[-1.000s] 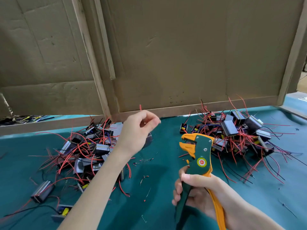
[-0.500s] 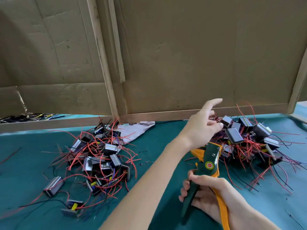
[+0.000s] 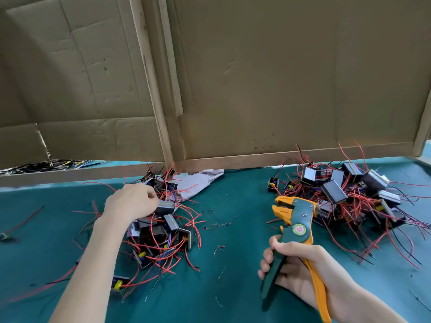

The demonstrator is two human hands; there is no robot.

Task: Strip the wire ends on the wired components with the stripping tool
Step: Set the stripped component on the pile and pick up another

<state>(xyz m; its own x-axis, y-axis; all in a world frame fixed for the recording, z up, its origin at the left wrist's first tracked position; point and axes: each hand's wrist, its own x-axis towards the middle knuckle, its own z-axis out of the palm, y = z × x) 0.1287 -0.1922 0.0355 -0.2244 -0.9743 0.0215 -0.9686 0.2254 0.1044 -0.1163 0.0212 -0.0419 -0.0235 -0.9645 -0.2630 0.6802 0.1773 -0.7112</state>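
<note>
Our right hand (image 3: 300, 264) is clamped around the green and orange handles of the wire stripping tool (image 3: 299, 229), its head pointing up and away from the hand. Beyond and to the right of that hand lies one heap of wired components (image 3: 349, 197). Our left hand (image 3: 131, 201) rests on the other heap of wired components (image 3: 161, 236), fingers curled, fingertips at a black component (image 3: 165, 207); we cannot tell whether they grip it. The teal tabletop (image 3: 233, 287) shows between the hands, and a pale crumpled cloth (image 3: 200, 181) lies beyond the left hand.
</note>
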